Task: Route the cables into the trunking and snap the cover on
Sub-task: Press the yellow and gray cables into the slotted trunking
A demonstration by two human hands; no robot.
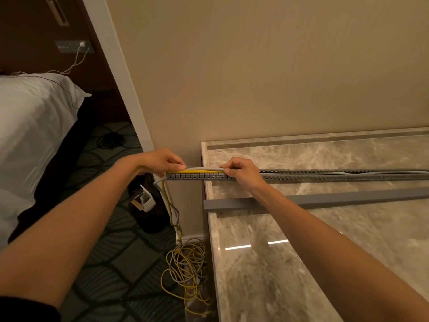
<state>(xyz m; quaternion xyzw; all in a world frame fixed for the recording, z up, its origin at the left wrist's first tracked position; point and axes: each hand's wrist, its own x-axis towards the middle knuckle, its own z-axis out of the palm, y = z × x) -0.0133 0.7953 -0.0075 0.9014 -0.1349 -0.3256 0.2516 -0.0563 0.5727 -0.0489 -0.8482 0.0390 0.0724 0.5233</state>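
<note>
1. The polished marble-patterned stone countertop (325, 263) carries the long grey slotted plastic trunking (301, 176), laid along its 12 o'clock edge, probably for support while it is filled.
2. The flat grey plastic cover strip (336, 198) lies unfitted toward 6 o'clock of the trunking.
3. The yellow and grey cables (199, 170) are bedded at the overhanging 9 o'clock end; slack hangs floorward.
4. The left hand (162, 162) is pinched closed on the cables; the right hand (241, 170) presses them in, fingers curled.
</note>
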